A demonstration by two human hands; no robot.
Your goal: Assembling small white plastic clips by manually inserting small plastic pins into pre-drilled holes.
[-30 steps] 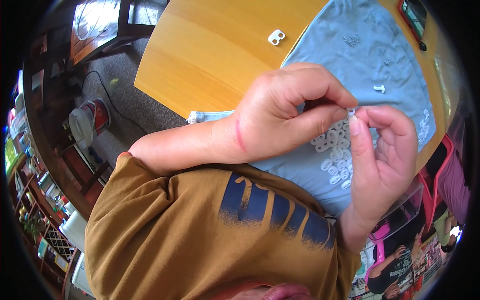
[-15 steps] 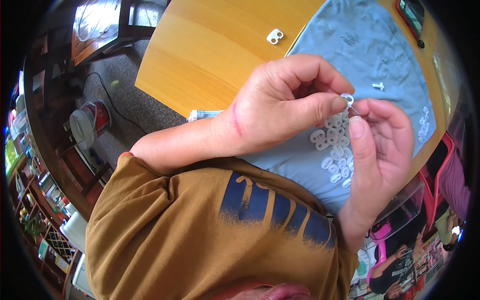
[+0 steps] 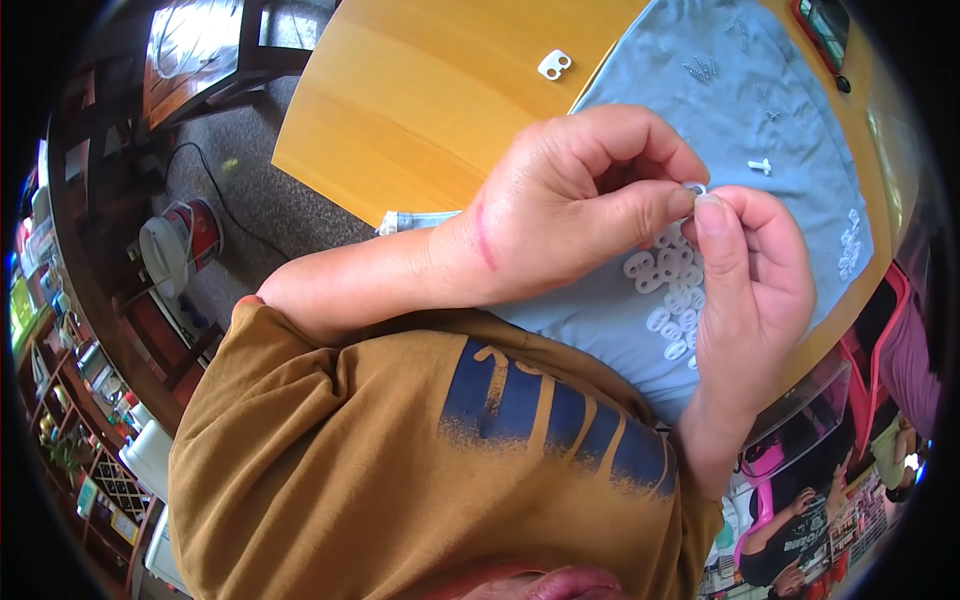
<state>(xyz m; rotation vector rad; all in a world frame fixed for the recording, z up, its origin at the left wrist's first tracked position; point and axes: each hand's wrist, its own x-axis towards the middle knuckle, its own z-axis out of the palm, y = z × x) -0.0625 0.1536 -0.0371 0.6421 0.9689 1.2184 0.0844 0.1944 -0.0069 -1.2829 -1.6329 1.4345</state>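
White plastic, a small ring-shaped piece (image 3: 694, 188), sits pinched between the thumb and fingertips of the left hand (image 3: 580, 210) and the thumb and forefinger of the right hand (image 3: 750, 290), held in the air above the blue-grey cloth (image 3: 800, 130). Working it well probably calls for light, even pressure from both sides, since so small a piece could easily slip and drop among the loose white pieces (image 3: 670, 290) lying on the cloth just below. Both hands meet fingertip to fingertip, the left forearm crossing in from the left, the right wrist rising from the table's near edge. A white two-hole clip (image 3: 554, 65) lies apart on the bare wooden table (image 3: 420, 110).
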